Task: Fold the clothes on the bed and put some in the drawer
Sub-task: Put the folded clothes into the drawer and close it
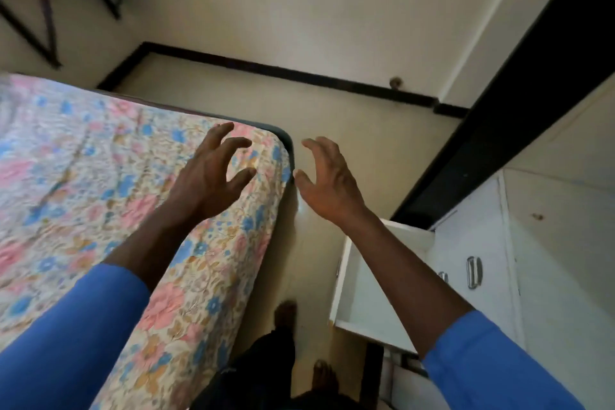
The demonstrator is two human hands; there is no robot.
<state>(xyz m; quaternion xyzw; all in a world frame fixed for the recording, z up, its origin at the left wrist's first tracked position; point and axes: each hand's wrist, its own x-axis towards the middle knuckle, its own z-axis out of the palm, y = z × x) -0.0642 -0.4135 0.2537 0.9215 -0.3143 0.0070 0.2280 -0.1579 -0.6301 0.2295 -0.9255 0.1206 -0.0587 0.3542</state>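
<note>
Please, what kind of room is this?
Most likely a bedroom: a bed with a flowered cover stands on the left, and a white cabinet stands on the right with one drawer pulled open.

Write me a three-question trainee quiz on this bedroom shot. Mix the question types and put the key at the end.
1. True or false: the bare left hand grips a garment above the pink-and-blue floral quilted bedspread.
2. The white box-shaped drawer is: A pulled open, B pushed shut, C lying on the bed.
3. Fill in: the drawer is on the person's ____ side.
Key: 1 false, since it and the right hand hold nothing; 2 A; 3 right.
</note>
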